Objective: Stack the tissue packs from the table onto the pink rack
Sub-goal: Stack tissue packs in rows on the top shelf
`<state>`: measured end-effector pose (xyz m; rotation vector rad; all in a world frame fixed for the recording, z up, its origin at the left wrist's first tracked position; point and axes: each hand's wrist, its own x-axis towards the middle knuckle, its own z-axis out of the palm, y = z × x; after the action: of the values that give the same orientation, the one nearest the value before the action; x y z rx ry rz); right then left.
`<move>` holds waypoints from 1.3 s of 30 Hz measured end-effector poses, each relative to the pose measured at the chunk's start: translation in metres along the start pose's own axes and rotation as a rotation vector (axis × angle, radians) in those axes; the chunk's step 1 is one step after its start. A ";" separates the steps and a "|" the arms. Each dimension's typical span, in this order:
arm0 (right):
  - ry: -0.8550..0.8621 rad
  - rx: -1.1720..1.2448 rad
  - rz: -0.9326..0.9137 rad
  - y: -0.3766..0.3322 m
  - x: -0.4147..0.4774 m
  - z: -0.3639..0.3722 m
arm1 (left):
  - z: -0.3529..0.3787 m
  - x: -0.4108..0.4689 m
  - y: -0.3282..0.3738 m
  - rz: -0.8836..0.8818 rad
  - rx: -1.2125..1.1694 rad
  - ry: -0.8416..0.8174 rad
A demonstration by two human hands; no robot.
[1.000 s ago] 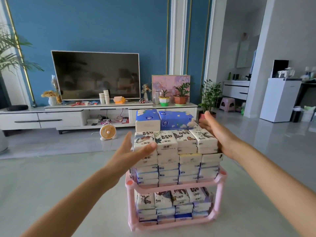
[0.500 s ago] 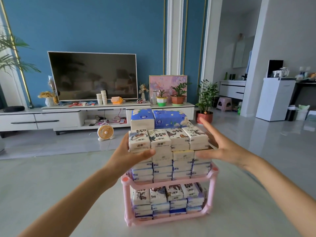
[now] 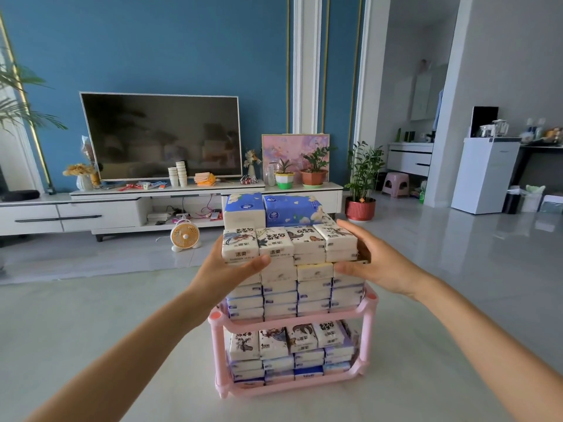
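Observation:
A pink two-tier rack [image 3: 367,330] stands in front of me on a pale surface. Its lower shelf holds several tissue packs [image 3: 289,342]. On the upper shelf is a tall block of white packs, topped by a row with ink-drawing prints [image 3: 289,242]. Two blue packs [image 3: 292,208] lie on top at the back. My left hand [image 3: 225,275] lies against the block's left side, its thumb across the front under the top left pack. My right hand [image 3: 380,266] presses the right side with straight fingers, its thumb at the front.
Beyond the rack are a long white TV console [image 3: 100,214] with a television, a small orange fan [image 3: 185,236] on the floor and a plant in a red pot [image 3: 361,208]. A pink stool [image 3: 395,184] and a white cabinet [image 3: 484,175] stand at the right.
My right hand came down from the block's far right corner onto its right side. My left hand settled tighter against the left side. The rack looks slightly farther away.

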<state>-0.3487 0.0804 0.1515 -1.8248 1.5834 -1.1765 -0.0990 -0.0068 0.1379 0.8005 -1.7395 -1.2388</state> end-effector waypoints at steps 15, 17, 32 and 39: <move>0.040 -0.005 0.089 -0.011 0.004 0.007 | 0.002 0.000 0.002 -0.018 0.013 0.015; 0.047 -0.015 0.075 -0.010 0.004 0.008 | 0.001 0.001 0.002 -0.014 0.014 0.012; -0.015 0.057 0.087 0.010 -0.004 0.011 | -0.018 -0.008 -0.011 -0.147 0.127 -0.024; 0.154 0.026 -0.002 0.014 0.002 0.027 | -0.005 -0.011 -0.023 -0.086 0.144 -0.048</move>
<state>-0.3345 0.0703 0.1268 -1.7570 1.6405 -1.3606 -0.0886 -0.0065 0.1144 0.9443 -1.8665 -1.2085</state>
